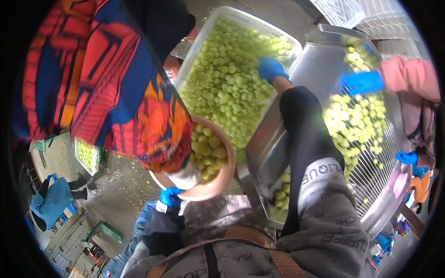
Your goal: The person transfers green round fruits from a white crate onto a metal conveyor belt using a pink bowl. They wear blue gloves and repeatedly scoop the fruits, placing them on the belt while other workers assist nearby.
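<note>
My left hand (170, 196), in a blue glove, grips the near-left rim of a pinkish round basin (227, 170). Round green fruits (208, 149) lie inside it. A co-worker's hand in a white covering (186, 177) rests at the same rim, just beside mine. Stretched forward, my right hand (272, 69), also gloved in blue, reaches over the right side of a white plastic crate (294, 45). Its fingers touch the green fruits (226, 83) that fill the crate; motion blur hides whether they hold any.
On my right stands a stainless-steel table with a slotted rack (368, 180), where a co-worker's blue-gloved hand (363, 83) is among fruits. A co-worker's patterned sleeve (149, 132) covers the left. White baskets (339, 12) stand at upper right. The floor (118, 187) is wet.
</note>
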A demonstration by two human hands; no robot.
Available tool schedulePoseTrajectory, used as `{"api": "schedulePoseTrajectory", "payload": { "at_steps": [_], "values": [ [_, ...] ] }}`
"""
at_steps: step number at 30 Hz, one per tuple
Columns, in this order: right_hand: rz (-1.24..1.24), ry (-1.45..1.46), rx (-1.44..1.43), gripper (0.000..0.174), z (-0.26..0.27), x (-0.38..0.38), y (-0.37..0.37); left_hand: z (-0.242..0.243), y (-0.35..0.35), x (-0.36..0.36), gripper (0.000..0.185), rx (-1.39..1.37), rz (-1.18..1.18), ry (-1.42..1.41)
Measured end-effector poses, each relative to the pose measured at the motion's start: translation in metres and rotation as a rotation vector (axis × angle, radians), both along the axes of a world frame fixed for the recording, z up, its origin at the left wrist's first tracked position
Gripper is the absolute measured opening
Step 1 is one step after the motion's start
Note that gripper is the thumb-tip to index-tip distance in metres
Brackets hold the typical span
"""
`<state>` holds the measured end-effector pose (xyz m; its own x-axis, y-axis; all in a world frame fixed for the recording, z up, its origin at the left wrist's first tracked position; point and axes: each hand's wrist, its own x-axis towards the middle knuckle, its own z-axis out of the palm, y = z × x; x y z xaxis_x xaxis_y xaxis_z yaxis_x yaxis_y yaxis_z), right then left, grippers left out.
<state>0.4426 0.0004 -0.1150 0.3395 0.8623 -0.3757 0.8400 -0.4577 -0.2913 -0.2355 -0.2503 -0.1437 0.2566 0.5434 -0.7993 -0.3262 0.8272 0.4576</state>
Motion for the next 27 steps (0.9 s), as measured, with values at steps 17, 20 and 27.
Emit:
{"api": "schedulePoseTrajectory", "payload": {
  "at_steps": [17, 20, 27],
  "values": [
    [-0.138, 0.144, -0.026, 0.035, -0.052, 0.007, -0.012, 0.129, 0.117, 0.142, 0.050, -0.025, -0.189, 0.114],
    [-0.354, 0.747, 0.332, 0.032, 0.029, -0.037, -0.018, 0.151, 0.111, 0.159, 0.056, -0.031, -0.147, 0.129],
    [-0.220, 0.220, 0.663, 0.062, 0.185, -0.062, -0.239, 0.187, 0.102, 0.182, 0.066, -0.190, -0.204, 0.001]
  ]
}}
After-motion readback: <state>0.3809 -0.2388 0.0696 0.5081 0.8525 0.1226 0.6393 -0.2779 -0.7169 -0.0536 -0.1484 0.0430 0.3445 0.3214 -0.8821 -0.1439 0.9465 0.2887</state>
